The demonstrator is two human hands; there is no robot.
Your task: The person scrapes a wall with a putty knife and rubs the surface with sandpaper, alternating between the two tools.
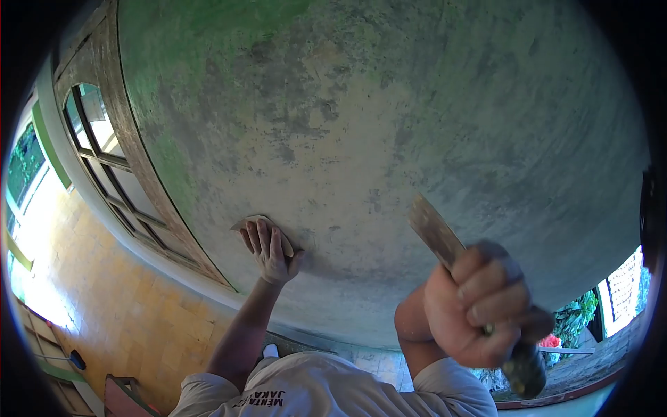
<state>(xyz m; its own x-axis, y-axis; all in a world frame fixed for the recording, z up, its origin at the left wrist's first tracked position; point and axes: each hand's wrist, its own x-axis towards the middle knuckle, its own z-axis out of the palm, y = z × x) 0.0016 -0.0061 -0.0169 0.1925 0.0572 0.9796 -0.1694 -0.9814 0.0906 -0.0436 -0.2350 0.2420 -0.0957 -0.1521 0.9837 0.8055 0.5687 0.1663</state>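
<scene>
My left hand (272, 254) presses a piece of sandpaper (242, 224) flat against the wall (368, 139), fingers laid over it and thumb out to the side. The wall's surface is patchy, with worn grey and pale areas and green paint toward the top left. Nearer the camera, my right hand (479, 306) is wrapped round the dark handle of a scraper (436, 229). Its flat, stained blade points up and left, overlapping the wall in this view. The rounded handle end juts out below the fist, slightly blurred.
At left is a wooden-framed window (114, 174) with several panes. A tiled floor (132, 292) runs below it, with a dark blue object (77, 359) near its far side. Green plants (578, 316) and a ledge (590, 368) show at lower right.
</scene>
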